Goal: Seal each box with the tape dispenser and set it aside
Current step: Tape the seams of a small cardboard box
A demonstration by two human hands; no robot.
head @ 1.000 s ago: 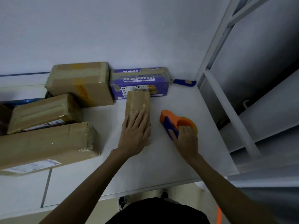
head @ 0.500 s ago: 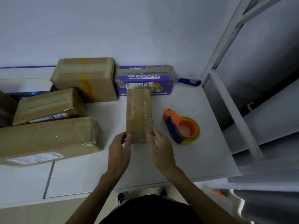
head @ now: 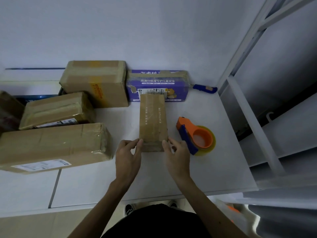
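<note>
Pinching the small box, lettered KIMT…, at mid-frame, we curled our left hand and right hand round its near corners, the tape dispenser just right of it.

brown box, orange-and-blue tape dispenser, purple carton, white table

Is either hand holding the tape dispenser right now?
No: the tape dispenser lies on the table, while the left hand and the right hand both grip the near end of the narrow box.

White table w/ seam at left; blue-handled tool lies at back by wall; white rack at right.
</note>
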